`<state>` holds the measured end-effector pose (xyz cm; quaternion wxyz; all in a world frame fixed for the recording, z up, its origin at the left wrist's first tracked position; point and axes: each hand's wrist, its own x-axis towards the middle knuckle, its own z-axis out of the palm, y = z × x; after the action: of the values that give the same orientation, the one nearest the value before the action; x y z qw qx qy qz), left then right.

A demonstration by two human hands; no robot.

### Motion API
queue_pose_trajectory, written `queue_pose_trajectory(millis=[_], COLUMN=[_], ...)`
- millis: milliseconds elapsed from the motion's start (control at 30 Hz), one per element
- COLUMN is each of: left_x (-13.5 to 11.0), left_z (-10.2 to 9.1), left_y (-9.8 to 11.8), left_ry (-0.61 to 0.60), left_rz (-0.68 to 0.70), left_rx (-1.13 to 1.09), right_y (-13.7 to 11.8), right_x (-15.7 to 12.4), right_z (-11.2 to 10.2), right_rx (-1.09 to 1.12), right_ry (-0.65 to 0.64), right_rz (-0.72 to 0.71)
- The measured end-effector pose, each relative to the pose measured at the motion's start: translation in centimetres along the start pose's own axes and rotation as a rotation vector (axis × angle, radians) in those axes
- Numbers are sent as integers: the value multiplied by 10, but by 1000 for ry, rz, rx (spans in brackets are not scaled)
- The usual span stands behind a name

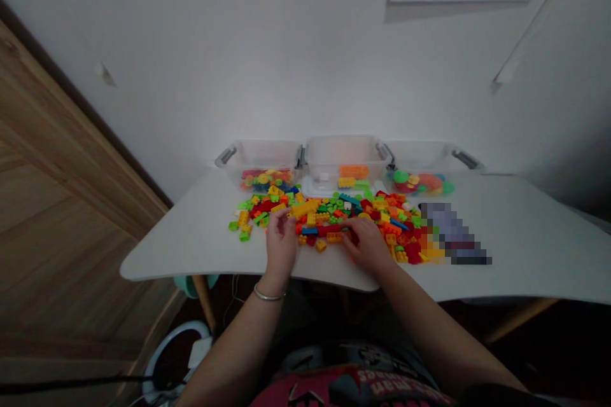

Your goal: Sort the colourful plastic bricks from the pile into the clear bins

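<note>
Over the front of a heap of toy building bricks (329, 206), my left hand (280, 243) has its fingers curled in. Its fingertips are beside a long yellow brick (304, 208), and what they hold is hidden. A row of red and blue bricks (329, 229) spans the gap between my hands, its left end against my left hand. My right hand (366, 240) has its thumb and forefinger closed at the row's right end. An orange brick (334, 238) lies just below the row, close to my right thumb.
Three clear plastic boxes stand against the wall: a left box (267, 151) with colourful pieces, a middle box (346, 147) with orange, yellow and green bricks near it, and a right box (422, 152) with round pieces. A pixelated flat object (451, 229) lies right of the heap on the white table (181, 232).
</note>
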<state>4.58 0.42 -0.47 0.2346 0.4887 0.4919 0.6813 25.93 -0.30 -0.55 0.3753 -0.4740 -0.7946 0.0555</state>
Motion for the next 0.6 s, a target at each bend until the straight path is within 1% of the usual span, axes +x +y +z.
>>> queue_pose_trajectory(millis=[100, 133, 167, 267, 333, 367, 467, 533, 600], left_x=[28, 40, 53, 96, 124, 137, 167, 180, 186], left_z=[-3, -3, -4, -6, -7, -7, -11, -14, -16], left_y=[6, 9, 11, 17, 17, 15, 8, 5, 3], left_ry=[134, 177, 193, 279, 309, 312, 225, 157, 96], left_rz=[-22, -13, 14, 177, 277, 316, 382, 361, 316], left_rx=[-112, -143, -145, -97, -10, 42, 263, 428, 580], right_y=[0, 0, 0, 0, 1, 1, 2, 2, 3], right_x=[0, 0, 0, 1, 1, 1, 2, 2, 3], right_z=[-1, -2, -2, -2, -2, -2, -2, -2, -2], right_rx=[16, 20, 23, 20, 19, 20, 29, 30, 33], right_ry=[-3, -1, 2, 24, 34, 36, 37, 37, 33], right_rz=[2, 2, 0, -11, -20, -24, -34, -40, -45])
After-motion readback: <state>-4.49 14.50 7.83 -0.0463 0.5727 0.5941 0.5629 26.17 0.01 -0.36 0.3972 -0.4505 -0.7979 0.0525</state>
